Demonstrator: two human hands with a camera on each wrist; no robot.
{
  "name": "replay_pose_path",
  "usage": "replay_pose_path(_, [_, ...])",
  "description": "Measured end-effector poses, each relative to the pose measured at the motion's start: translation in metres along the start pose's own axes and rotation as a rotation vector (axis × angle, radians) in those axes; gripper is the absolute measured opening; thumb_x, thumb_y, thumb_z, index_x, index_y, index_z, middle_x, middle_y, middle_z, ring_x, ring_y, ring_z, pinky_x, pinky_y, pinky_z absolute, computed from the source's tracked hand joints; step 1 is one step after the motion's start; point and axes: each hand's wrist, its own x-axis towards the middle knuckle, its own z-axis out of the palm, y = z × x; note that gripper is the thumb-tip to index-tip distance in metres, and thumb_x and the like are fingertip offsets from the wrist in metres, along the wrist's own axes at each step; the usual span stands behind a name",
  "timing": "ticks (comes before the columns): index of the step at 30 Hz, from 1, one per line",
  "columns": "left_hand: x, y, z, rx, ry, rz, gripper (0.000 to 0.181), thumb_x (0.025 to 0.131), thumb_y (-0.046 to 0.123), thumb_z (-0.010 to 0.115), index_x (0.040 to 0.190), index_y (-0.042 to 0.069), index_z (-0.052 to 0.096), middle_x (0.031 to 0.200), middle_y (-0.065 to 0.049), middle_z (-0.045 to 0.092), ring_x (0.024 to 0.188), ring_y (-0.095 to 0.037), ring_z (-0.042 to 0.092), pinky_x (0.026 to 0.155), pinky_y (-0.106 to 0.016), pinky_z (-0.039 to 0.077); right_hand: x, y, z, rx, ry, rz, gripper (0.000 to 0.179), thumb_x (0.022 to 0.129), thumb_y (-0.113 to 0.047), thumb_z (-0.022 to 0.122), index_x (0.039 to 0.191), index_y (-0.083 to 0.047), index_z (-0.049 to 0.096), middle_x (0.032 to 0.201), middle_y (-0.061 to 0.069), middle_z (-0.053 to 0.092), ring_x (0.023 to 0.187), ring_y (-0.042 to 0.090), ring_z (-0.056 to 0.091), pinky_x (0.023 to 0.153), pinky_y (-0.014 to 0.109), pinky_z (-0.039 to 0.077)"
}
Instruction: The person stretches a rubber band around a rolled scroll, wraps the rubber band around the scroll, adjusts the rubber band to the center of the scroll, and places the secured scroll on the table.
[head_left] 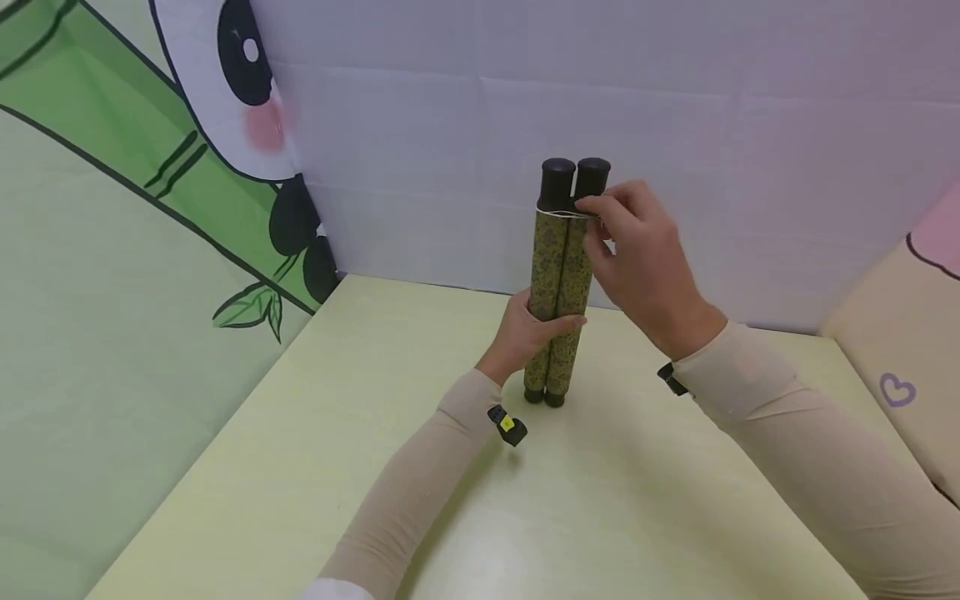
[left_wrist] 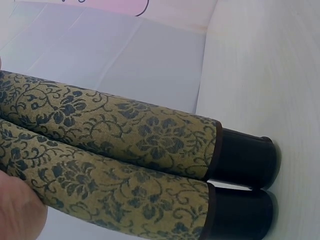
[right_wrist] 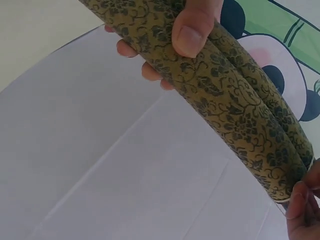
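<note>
A double-roller scroll (head_left: 550, 258), rolled into two side-by-side rolls of gold-green floral brocade, stands nearly upright. Black knobs cap both its ends. My left hand (head_left: 521, 337) grips its lower half, the thumb across the front; the right wrist view shows the fingers wrapped around the far side. Near the top, a thin white string (head_left: 553, 214) circles both rolls just below the upper knobs. My right hand (head_left: 645, 250) pinches at this string with thumb and fingertips. In the left wrist view, the lower black knobs (left_wrist: 245, 160) appear to touch the tabletop.
A pale yellow table (head_left: 360, 400) lies under the scroll. Behind it rises a whitish cloth wall (head_left: 405, 142). At left hangs a sheet printed with a panda and green bamboo (head_left: 150, 125); a cream panel with a purple heart (head_left: 897, 390) stands at right.
</note>
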Motion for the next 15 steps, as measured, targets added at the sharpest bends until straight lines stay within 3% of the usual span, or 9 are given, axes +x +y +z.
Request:
replay_pose_path(5, [-0.001,0.001,-0.002,-0.003,0.002,-0.009,0.048,0.089,0.02,0.081,0.13,0.011,0.059,0.12,-0.006,0.066,0.105,-0.022,0.065,0.09,-0.038,0.055,-0.001,-0.002,0.005,-0.041,0.028,-0.1,0.018,0.1,0.003,0.059,0.113,0.01,0.069,0.103,0.024,0.055,0.078,0.03,0.055,0.067,0.039,0.054])
replay_pose_path(11, [-0.001,0.001,-0.001,0.006,0.005,-0.009,0.047,0.089,0.021,0.081,0.129,0.011,0.058,0.119,-0.005,0.066,0.104,-0.021,0.065,0.09,-0.037,0.055,0.0,-0.003,0.012,-0.092,0.051,-0.179,0.015,0.099,0.005,0.06,0.11,0.008,0.07,0.099,0.022,0.059,0.079,0.033,0.061,0.071,0.043,0.058])
replay_pose_path(15, [0.0,0.002,-0.001,0.005,-0.005,0.007,0.047,0.09,0.021,0.08,0.13,0.011,0.058,0.12,-0.006,0.066,0.104,-0.022,0.064,0.09,-0.037,0.055,0.001,-0.003,0.016,-0.154,0.124,-0.21,0.014,0.095,0.006,0.065,0.106,0.004,0.074,0.095,0.019,0.064,0.083,0.035,0.06,0.074,0.046,0.055])
